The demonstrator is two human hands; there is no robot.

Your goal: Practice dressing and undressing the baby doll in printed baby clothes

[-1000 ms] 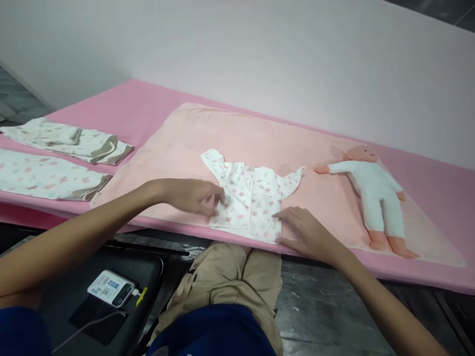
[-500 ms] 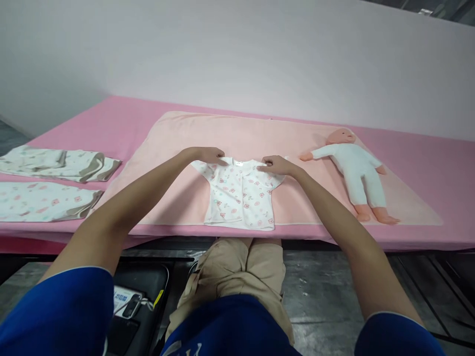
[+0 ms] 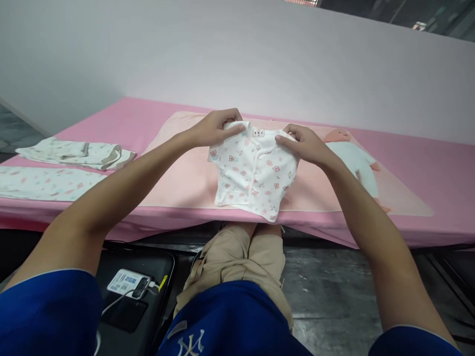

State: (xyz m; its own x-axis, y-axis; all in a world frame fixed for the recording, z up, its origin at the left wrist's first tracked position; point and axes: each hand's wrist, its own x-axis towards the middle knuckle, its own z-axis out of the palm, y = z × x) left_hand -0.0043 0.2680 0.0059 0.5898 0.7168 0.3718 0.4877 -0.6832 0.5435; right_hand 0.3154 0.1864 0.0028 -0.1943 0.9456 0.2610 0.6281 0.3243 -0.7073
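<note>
Both hands hold up a small white baby shirt point(image 3: 254, 173) with short sleeves and a pink bear print. My left hand point(image 3: 222, 126) is closed on the shoulder at the left of the neckline. On the other shoulder my right hand point(image 3: 302, 142) pinches the cloth, thumb in front. The shirt hangs tilted towards me, its front and collar label showing, its hem near the table's front edge. Beneath it spreads a peach blanket point(image 3: 174, 173). A baby doll point(image 3: 352, 158) in white lies on the blanket to the right, partly hidden by my right hand and forearm.
Folded printed baby clothes point(image 3: 48, 183) and a second folded pile point(image 3: 74, 152) lie at the left of the pink table cover point(image 3: 401, 153). A pale wall point(image 3: 237, 59) rises behind. On a black chair point(image 3: 156, 267) at my lower left rest a power bank point(image 3: 129, 284) with cable and a dark phone point(image 3: 126, 311).
Both hands have lifted the shirt off the blanket and brought it up nearer to me. My right arm now covers part of the doll. The view has shifted slightly.
</note>
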